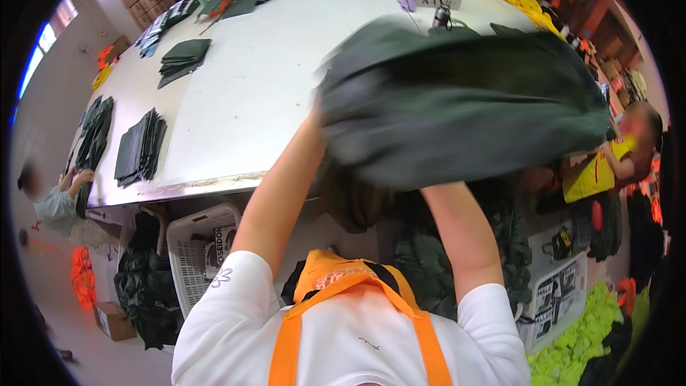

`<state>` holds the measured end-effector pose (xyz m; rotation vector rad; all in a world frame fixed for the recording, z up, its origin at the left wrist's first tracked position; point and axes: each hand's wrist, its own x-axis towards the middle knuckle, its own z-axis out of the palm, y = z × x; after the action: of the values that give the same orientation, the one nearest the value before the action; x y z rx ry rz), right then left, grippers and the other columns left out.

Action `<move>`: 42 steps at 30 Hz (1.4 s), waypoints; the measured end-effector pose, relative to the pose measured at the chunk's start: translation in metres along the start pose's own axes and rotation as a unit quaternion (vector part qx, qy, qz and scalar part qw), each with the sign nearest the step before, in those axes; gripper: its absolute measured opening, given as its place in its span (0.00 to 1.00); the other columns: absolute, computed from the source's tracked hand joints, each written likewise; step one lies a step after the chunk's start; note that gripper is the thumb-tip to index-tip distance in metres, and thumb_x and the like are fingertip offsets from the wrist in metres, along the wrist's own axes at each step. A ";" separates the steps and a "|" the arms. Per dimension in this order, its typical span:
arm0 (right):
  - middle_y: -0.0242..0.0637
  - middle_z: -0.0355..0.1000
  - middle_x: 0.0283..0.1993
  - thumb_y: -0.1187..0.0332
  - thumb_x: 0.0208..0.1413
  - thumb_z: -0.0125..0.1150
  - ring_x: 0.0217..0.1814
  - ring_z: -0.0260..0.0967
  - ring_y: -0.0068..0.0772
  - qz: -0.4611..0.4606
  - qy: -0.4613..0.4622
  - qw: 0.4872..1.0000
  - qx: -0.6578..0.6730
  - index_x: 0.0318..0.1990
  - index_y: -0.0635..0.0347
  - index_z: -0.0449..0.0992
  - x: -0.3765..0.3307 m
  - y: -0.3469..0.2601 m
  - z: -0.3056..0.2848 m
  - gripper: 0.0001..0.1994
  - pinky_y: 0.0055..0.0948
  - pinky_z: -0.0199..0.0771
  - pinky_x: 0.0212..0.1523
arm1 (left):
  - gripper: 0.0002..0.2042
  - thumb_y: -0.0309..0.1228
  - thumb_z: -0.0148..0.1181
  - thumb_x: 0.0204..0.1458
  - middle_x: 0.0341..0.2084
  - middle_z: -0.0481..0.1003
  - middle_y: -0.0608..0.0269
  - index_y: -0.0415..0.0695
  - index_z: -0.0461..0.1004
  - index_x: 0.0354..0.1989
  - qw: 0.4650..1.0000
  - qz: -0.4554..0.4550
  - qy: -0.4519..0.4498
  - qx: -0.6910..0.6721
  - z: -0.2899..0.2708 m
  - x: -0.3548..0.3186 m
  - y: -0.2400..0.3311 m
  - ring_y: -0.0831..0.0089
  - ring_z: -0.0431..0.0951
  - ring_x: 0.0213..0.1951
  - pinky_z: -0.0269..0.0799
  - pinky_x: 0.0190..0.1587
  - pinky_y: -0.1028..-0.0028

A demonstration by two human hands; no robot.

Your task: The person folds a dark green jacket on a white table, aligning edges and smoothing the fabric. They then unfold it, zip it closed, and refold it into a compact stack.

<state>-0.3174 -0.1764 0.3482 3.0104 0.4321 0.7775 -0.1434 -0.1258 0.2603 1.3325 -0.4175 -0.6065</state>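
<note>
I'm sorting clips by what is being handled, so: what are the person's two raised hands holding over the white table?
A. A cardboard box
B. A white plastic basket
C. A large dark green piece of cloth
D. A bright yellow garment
C. Both forearms run up into a large dark green piece of cloth, blurred with motion, lifted over the white table; the hands themselves are hidden in its folds.

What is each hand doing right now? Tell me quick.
Left hand: mostly hidden at the edge of the dark green garment; seems to grip it, but the grip cannot be told.
Right hand: covered by the same garment; state cannot be told.
</note>
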 end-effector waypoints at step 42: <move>0.34 0.64 0.27 0.75 0.56 0.49 0.25 0.60 0.27 0.295 0.371 0.711 0.519 0.29 0.65 0.68 -0.175 0.003 -0.148 0.04 0.24 0.59 0.23 | 0.11 0.36 0.50 0.59 0.45 0.72 0.60 0.42 0.72 0.42 0.916 -0.110 -0.157 0.352 -0.214 -0.214 -0.026 0.75 0.72 0.45 0.62 0.54 0.74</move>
<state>-0.5338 -0.2355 0.3954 3.6108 -0.3192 2.6350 -0.1845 0.1702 0.2047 1.9953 -0.8056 -0.9151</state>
